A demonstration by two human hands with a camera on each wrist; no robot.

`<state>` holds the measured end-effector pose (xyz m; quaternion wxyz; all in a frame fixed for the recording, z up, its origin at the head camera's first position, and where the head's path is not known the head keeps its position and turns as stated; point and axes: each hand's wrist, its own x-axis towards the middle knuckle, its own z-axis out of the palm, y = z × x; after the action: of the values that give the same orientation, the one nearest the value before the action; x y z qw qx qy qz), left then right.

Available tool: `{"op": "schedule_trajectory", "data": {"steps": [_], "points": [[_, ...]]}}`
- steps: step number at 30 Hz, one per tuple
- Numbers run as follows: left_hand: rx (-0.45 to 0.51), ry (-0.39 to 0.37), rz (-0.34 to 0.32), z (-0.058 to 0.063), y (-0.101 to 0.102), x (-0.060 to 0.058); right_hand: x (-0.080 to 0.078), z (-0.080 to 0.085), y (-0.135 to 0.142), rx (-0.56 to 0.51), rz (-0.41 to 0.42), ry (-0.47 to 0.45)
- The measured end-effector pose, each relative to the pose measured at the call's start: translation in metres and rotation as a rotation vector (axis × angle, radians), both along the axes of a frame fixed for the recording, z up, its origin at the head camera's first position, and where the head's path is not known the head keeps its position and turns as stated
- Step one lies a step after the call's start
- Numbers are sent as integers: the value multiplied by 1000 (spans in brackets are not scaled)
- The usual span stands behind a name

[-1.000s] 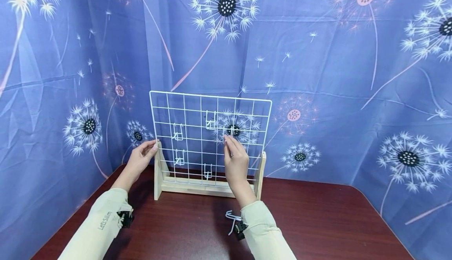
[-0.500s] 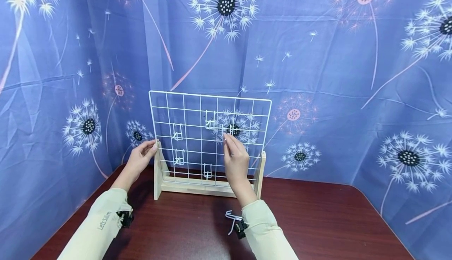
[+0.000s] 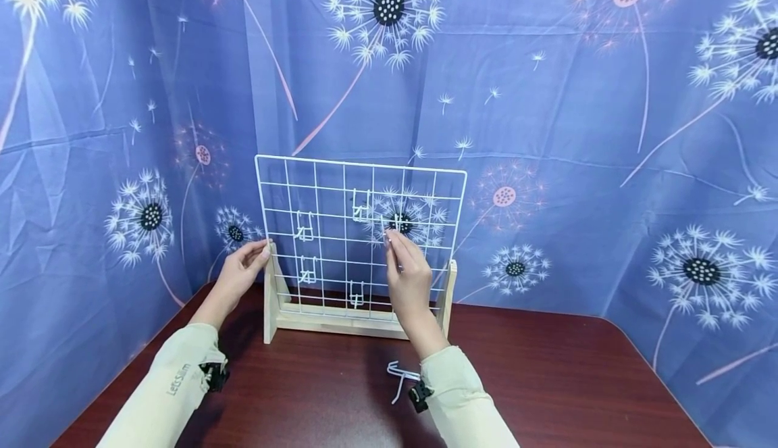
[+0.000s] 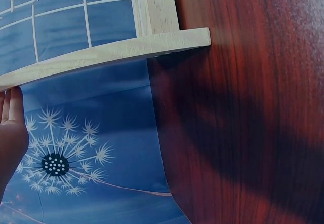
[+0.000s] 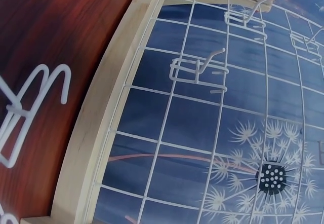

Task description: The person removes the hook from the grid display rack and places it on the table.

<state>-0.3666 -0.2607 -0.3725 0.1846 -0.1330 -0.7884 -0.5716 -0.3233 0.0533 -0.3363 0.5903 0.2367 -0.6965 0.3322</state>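
A white wire grid panel (image 3: 361, 164) stands upright in a pale wooden stand (image 3: 271, 303). At the top of the stand's left upright, my left hand (image 3: 236, 276) grips the wood between thumb and fingers; in the left wrist view its fingers (image 4: 14, 105) reach the upright's outer side. My right hand (image 3: 408, 286) pinches a white wire hook (image 3: 398, 222) against the right half of the grid, its two prongs showing above the fingertips while the rest is hidden. Several matching hooks (image 5: 197, 72) hang on the grid, left of the right hand in the head view.
On the dark red table (image 3: 547, 380), a loose white hook (image 3: 400, 374) lies beneath the right forearm, partly covered by the wrist camera (image 3: 419, 396). A blue curtain (image 3: 547, 130) with dandelion prints surrounds the table behind and at the sides.
My right wrist has shifted slightly to the right, uncovering more of the loose hook on the table. Both hands keep their places on the stand and the pinched hook.
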Motion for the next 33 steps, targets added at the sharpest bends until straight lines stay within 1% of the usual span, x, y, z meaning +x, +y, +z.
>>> {"op": "schedule_trajectory", "data": {"steps": [4,8,13,20,27,33], "points": [[5,13,2,1,1,2,0,0,2,3,7,26],[-1,16,12,0,1,1,1,-1,4,6,13,44],[-10,10,22,-1,0,-1,1,-2,7,18,20,58],[-5,2,20,1,0,1,4,-4,9,45,57,60],[5,-10,9,1,1,3,7,-7,13,79,45,90],[8,12,4,0,2,2,12,-9,17,116,46,83]]}}
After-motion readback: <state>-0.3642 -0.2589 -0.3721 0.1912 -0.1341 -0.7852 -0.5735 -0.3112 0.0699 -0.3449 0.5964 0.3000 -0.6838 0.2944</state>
